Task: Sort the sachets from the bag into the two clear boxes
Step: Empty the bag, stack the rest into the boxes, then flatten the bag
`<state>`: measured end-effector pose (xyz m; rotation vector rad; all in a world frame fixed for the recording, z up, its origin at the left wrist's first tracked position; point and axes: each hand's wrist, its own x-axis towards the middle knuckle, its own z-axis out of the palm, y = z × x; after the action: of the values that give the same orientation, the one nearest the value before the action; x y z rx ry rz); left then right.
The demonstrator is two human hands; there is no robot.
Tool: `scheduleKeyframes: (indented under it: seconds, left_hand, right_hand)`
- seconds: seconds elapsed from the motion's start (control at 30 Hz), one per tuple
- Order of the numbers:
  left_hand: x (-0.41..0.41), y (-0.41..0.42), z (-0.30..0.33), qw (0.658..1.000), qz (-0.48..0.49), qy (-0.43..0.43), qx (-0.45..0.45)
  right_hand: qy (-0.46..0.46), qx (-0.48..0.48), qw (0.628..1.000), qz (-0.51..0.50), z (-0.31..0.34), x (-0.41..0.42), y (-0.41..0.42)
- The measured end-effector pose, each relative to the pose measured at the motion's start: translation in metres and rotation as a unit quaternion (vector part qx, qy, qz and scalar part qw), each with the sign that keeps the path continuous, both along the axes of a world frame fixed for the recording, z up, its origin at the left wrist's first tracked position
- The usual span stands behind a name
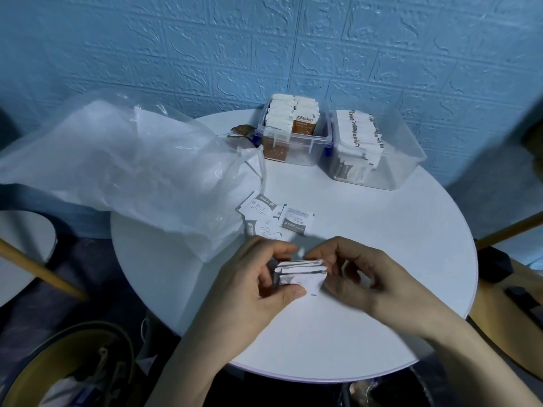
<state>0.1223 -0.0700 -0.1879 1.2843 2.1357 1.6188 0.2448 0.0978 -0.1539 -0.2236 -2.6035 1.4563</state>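
both hands, left hand (249,286) and right hand (361,277), pinch a small stack of sachets (299,274) over the table (382,230), likely squaring its edges for filing upright in the right box (379,148). loose sachets (276,218) lie by the bag (132,160).

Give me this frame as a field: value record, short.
surface: round white table
left hand: grips a small stack of white sachets
right hand: pinches the same stack from the other side
loose sachets: three white sugar ones flat on the table by the bag mouth
bag: clear plastic, lying on the table's left side
left box: brown and white sachets standing in rows
right box: white sachets, partly filled
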Motion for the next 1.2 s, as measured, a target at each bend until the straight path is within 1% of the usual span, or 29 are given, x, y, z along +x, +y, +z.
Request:
scheduleKeyframes:
  seconds: [0.1,0.3,0.4,0.53,0.57,0.63,0.67,0.73,0.83,0.9,1.0,1.13,1.2]
  left_hand:
    - [0.001,0.0,0.0,1.0,-0.008,-0.011,0.006]
    - [0.001,0.0,0.001,1.0,-0.004,0.005,-0.002]
    - [0.001,0.0,0.0,1.0,0.01,0.013,-0.01]
    - [0.004,0.0,0.003,0.995,0.033,0.086,-0.047]
    - [0.005,-0.001,0.004,0.994,0.037,0.087,-0.05]
    - [0.005,-0.001,0.004,0.996,0.033,0.059,-0.054]
    - [0.005,-0.001,0.005,0.997,0.028,0.044,-0.056]
    - [0.005,-0.001,0.006,0.998,0.024,0.031,-0.055]
    - [0.005,-0.002,0.007,0.998,0.021,0.035,-0.055]
    - [0.004,-0.002,0.007,0.998,0.016,0.036,-0.055]
    - [0.003,-0.003,0.006,0.999,0.006,0.024,-0.048]
    - [0.0,-0.002,0.003,0.999,0.008,0.03,-0.037]
    - [-0.001,-0.001,0.002,0.998,0.009,0.049,-0.027]
  right_hand:
    - [0.003,-0.011,1.0,0.008,-0.002,-0.004,-0.004]
    - [0.015,-0.016,1.0,-0.009,-0.001,-0.004,-0.001]
    - [0.034,0.001,0.999,-0.036,0.002,-0.005,0.002]
    - [0.073,0.041,0.991,-0.1,0.009,-0.019,0.007]
    - [0.074,0.057,0.988,-0.125,0.01,-0.026,0.01]
    - [0.052,0.11,0.978,-0.167,0.011,-0.043,0.02]
    - [0.024,0.143,0.973,-0.177,0.011,-0.051,0.024]
    - [-0.044,0.178,0.969,-0.166,0.011,-0.067,0.033]
    - [-0.122,0.193,0.964,-0.137,0.014,-0.086,0.036]
    - [-0.143,0.191,0.963,-0.126,0.014,-0.096,0.036]
    - [-0.138,0.153,0.972,-0.116,0.013,-0.101,0.037]
    - [-0.078,0.081,0.986,-0.126,0.005,-0.092,0.043]
    - [-0.075,0.067,0.988,-0.121,0.004,-0.086,0.043]
